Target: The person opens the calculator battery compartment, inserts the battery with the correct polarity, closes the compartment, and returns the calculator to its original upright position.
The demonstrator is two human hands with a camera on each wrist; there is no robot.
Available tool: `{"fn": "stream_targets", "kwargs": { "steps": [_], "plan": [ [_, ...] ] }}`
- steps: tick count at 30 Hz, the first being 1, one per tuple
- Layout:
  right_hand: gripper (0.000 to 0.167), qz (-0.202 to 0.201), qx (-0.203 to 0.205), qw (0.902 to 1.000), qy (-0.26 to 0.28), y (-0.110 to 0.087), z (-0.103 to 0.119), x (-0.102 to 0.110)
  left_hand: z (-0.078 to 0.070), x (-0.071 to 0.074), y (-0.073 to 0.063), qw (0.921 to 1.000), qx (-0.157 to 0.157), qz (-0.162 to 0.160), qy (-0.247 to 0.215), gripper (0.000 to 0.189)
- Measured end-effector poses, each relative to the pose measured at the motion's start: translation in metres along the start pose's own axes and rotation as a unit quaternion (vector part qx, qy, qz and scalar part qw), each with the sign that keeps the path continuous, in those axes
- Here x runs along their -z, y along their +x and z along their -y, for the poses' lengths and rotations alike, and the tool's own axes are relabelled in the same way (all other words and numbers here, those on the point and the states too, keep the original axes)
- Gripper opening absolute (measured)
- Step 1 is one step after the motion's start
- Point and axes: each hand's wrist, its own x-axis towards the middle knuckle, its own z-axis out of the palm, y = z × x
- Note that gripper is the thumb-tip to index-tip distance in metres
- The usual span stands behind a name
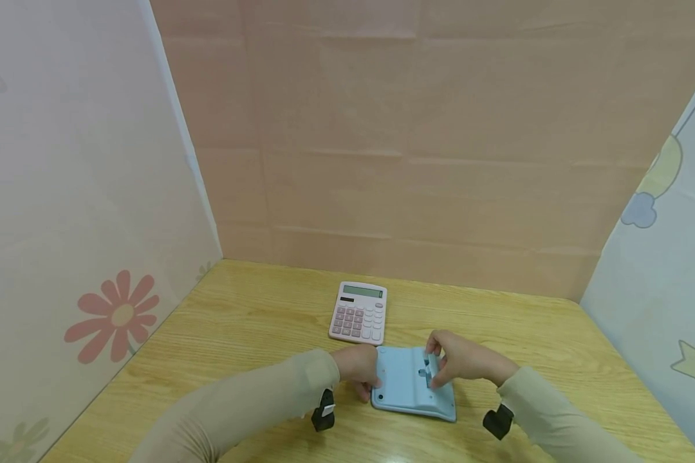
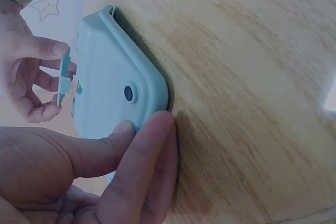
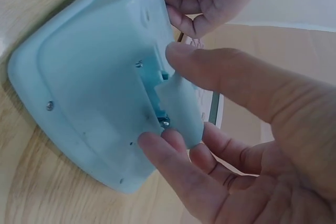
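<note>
A light blue calculator (image 1: 402, 379) lies face down on the wooden table, its back facing up. My left hand (image 1: 359, 368) grips its left edge, thumb on the back and fingers at the side, as the left wrist view shows. With my right hand (image 1: 463, 360) I pinch a small blue battery cover (image 3: 181, 106) between thumb and fingers. The cover is tilted up over the battery compartment (image 3: 152, 90), where metal contacts show. Whether it still touches the calculator's back I cannot tell. A dark round foot (image 2: 128, 93) sits near the corner by my left hand.
A pink calculator (image 1: 359, 313) lies face up just behind the blue one, with its display at the far end. The wooden table (image 1: 255, 308) ends at a brown backdrop (image 1: 411, 161), with patterned panels (image 1: 92, 193) on both sides.
</note>
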Motion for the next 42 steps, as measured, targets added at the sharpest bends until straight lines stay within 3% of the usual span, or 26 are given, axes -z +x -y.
{"fn": "stream_targets", "kwargs": {
  "steps": [14,24,33,42],
  "plan": [
    [0.052,-0.042,-0.032,0.9986,0.008,0.007,0.000,0.029,-0.001,0.001,-0.002,1.0000,0.006,-0.002,-0.007,0.023],
    [0.055,-0.072,-0.049,0.9947,-0.054,0.027,-0.023,0.048,-0.001,0.003,-0.002,0.9999,-0.001,0.012,-0.012,0.024],
    [0.054,-0.069,-0.094,0.9907,-0.070,0.037,-0.038,0.053,0.000,0.000,0.000,1.0000,-0.004,0.002,0.004,0.025],
    [0.047,-0.060,-0.112,0.9871,-0.097,0.045,-0.054,0.053,-0.001,0.002,-0.002,1.0000,-0.002,0.006,-0.007,0.024]
  ]
}}
